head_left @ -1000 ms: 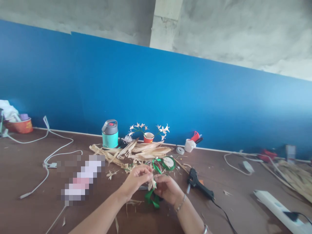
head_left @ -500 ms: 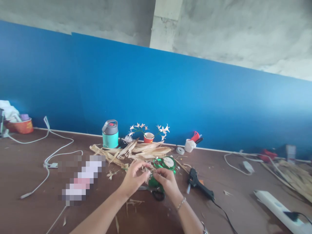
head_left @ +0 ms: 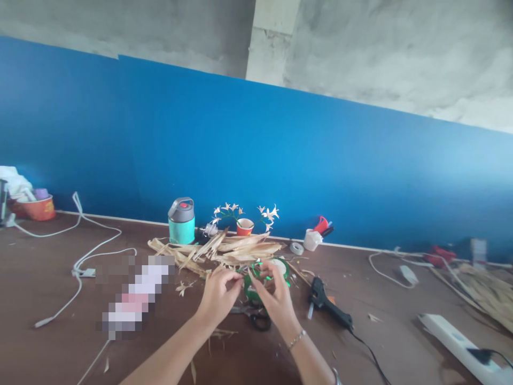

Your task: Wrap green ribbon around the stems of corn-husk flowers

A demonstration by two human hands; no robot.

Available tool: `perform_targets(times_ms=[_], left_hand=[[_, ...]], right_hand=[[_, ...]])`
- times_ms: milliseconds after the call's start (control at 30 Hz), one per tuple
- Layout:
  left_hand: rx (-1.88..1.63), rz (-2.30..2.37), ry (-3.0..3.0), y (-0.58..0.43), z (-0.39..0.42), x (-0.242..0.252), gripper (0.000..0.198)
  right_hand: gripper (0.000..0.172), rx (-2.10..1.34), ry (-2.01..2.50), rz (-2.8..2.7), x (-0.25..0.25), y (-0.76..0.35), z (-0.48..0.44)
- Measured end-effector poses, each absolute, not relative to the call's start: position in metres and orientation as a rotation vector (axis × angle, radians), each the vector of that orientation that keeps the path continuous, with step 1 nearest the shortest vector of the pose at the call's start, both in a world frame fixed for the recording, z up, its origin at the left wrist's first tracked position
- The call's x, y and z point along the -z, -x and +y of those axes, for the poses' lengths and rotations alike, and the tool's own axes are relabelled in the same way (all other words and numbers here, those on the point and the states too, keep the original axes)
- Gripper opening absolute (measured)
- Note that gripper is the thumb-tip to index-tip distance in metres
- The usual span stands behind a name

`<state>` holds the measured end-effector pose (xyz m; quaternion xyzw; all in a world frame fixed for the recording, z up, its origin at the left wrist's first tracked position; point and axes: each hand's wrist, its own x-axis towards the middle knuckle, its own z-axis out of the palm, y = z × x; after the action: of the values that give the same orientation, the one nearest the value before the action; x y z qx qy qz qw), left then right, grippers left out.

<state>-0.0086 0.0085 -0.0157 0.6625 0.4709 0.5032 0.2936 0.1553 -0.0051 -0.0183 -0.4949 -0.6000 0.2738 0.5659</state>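
Note:
My left hand is closed in a pinch above the middle of the table; what sits between its fingertips is too small to make out. Facing it, my right hand has its thumb and fingers apart, and I see nothing held in it. Below and between the hands lies green ribbon or tape, and a green-rimmed roll is partly hidden behind my right fingers. Scissors with black handles rest under the hands. Dried corn husks are heaped just beyond, with a loose husk flower to the left.
A paper cup holds green stems with white flowers. Nearby stand a teal flask, a tape roll and a white pen cup. A glue gun and power strip lie right; white cables left.
My right hand has drawn slightly away from my left, and its fingers have spread. The pale pieces seen between the hands before are now mostly out of sight.

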Motion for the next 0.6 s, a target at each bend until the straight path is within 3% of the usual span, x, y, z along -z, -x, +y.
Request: perform_targets(times_ms=[67, 167, 300, 433, 600], left_hand=[[-1.344, 1.306, -1.626, 0.012, 0.014, 0.018, 0.013], [-1.299, 1.334, -1.392, 0.018, 0.020, 0.021, 0.021], [-1.309, 1.278, -1.181, 0.021, 0.023, 0.020, 0.026], [-1.346, 1.226, -1.106, 0.021, 0.021, 0.016, 0.024], [-1.354, 1.168, -1.029, 0.022, 0.021, 0.013, 0.021]], right_hand=[[0.034, -0.574, 1.172, -1.405, 0.012, -0.159, -0.007], [0.009, -0.590, 1.194, -1.607, 0.005, -0.163, -0.010], [0.017, -0.568, 1.315, -2.139, 0.004, -0.161, -0.021], [0.037, -0.359, 1.517, -2.395, 0.004, -0.153, -0.031], [0.030, -0.134, 1.648, -2.529, 0.004, -0.142, -0.035]])
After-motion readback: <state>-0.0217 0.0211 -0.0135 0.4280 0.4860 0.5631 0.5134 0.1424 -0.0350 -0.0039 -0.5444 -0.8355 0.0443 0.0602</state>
